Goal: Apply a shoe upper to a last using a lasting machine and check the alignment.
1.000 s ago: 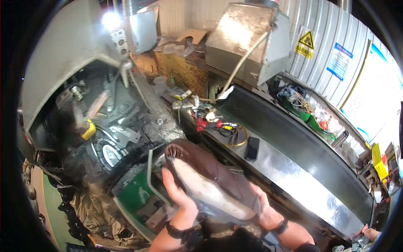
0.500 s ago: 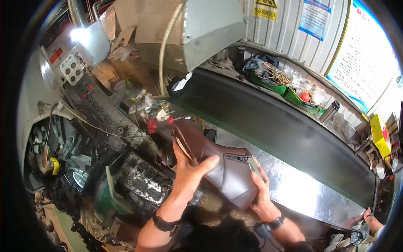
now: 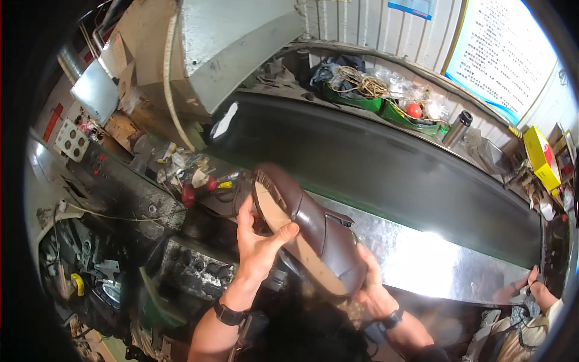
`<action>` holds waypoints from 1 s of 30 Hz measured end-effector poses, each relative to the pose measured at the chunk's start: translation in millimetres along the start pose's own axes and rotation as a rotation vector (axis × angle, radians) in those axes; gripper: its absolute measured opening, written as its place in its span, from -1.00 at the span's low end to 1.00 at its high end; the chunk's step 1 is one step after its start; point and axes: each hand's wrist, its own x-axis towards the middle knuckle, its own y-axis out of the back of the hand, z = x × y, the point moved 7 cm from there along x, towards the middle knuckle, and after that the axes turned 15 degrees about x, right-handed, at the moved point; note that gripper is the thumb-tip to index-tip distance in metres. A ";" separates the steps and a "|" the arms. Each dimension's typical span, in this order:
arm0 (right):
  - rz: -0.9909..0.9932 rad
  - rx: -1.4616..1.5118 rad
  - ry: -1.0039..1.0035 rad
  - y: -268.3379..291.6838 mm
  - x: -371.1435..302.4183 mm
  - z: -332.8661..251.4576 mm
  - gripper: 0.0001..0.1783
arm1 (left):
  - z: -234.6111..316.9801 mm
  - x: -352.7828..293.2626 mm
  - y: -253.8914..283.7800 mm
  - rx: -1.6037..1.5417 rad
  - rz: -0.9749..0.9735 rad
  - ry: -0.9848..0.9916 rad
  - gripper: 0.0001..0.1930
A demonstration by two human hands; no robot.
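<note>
I hold a dark brown leather shoe [image 3: 307, 223] slantwise in front of me, its tan underside turned partly towards me and lasting folds of leather along the edge. My left hand [image 3: 259, 244] grips its left side, with the thumb pressed across the tan bottom and the fingers partly behind it. Around the lower right end is my right hand [image 3: 374, 286]; most of its fingers are hidden behind the leather. A dark zip or strap shows on the upper side. Both wrists wear black bands.
Beyond the shoe runs a dark conveyor belt [image 3: 362, 163] with a shiny metal ledge [image 3: 422, 253] before it. A grimy machine [image 3: 199, 265] stands at left. Green bins [image 3: 410, 120], a thermos [image 3: 458, 128] and a yellow box [image 3: 541, 158] line the back. Another person's hand [image 3: 532, 277] rests at far right.
I have rolled the shoe so that its tan underside now faces me more. The surroundings have shifted left in the view. Both hands still hold the shoe.
</note>
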 end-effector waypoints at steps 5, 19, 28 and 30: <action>0.066 -0.049 0.162 12.1 9.8 -23.0 -0.31 | -2.3 17.4 -33.0 -0.111 -0.208 0.036 0.10; 0.285 0.135 0.174 19.2 14.1 -4.5 -0.31 | -106.8 72.7 -58.7 -0.519 -0.246 0.274 -0.34; 0.357 -0.106 0.454 17.2 -3.5 3.1 -0.38 | -136.9 97.0 -100.5 -0.559 -0.030 0.564 -0.39; 0.385 -0.117 0.469 -2.9 -5.0 -2.3 -0.36 | -121.8 92.1 -120.0 -0.628 -0.291 0.778 -0.36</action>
